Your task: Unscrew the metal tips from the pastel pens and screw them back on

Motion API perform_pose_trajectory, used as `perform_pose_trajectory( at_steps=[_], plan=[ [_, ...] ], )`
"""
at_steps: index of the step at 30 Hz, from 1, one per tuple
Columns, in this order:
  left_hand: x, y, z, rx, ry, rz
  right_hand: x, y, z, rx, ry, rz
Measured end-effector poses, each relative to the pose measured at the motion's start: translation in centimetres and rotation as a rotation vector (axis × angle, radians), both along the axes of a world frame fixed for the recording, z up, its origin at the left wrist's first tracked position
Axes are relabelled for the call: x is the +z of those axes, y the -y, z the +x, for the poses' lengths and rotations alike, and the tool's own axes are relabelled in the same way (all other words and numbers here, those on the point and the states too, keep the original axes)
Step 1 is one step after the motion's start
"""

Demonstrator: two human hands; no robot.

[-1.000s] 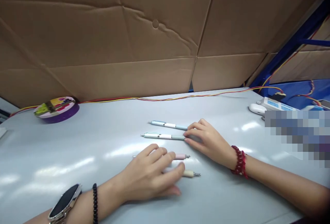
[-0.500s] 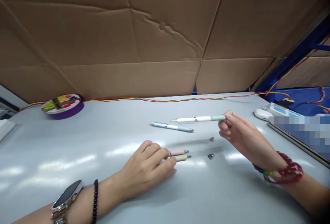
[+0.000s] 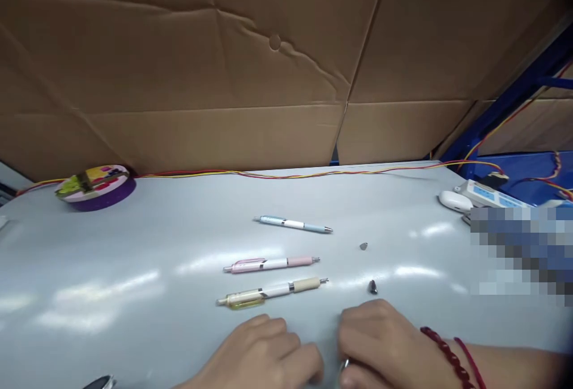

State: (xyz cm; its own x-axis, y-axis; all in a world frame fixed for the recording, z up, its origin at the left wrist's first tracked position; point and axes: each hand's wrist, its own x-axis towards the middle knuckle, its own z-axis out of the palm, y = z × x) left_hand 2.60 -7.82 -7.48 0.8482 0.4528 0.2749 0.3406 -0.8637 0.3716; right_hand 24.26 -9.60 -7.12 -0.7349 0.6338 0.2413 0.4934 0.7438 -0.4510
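My left hand (image 3: pixel 266 353) is at the bottom centre, fingers curled with their tips hidden; what they hold, if anything, I cannot make out. Close by on the right, my right hand (image 3: pixel 380 341) is closed on a pen, of which only a shiny metal bit (image 3: pixel 344 365) shows by the thumb. Above the hands lie a cream and white pen (image 3: pixel 275 291) and a pink and white pen (image 3: pixel 274 264), both with bare metal front ends. Farther back rests a light blue pen (image 3: pixel 294 224) with its tip on. Two small metal cone tips (image 3: pixel 363 246) (image 3: pixel 373 287) lie at their right.
A round purple tin (image 3: pixel 101 189) with a colourful lid stands at the back left. Red and yellow wires (image 3: pixel 277 175) run along the cardboard (image 3: pixel 224 132) behind the table. At right are a white rounded case (image 3: pixel 455 201), a power strip (image 3: pixel 496 194) and a blurred-out object.
My right hand has come down and left with the pale green pen, now mostly hidden. My left hand has moved off the pink and cream pens towards the bottom edge. The near metal tip has shifted slightly.
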Motion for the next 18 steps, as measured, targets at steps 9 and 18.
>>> perform_pose_trajectory(
  at_steps=[9,18],
  plan=[
    [0.7,-0.3,-0.1,0.113,-0.105,-0.215,1.4,-0.5,-0.1,-0.36,-0.294,-0.455],
    [0.8,-0.7,-0.5,0.267,-0.076,-0.165,0.6,-1.2,0.5,-0.226,-0.093,-0.087]
  ],
)
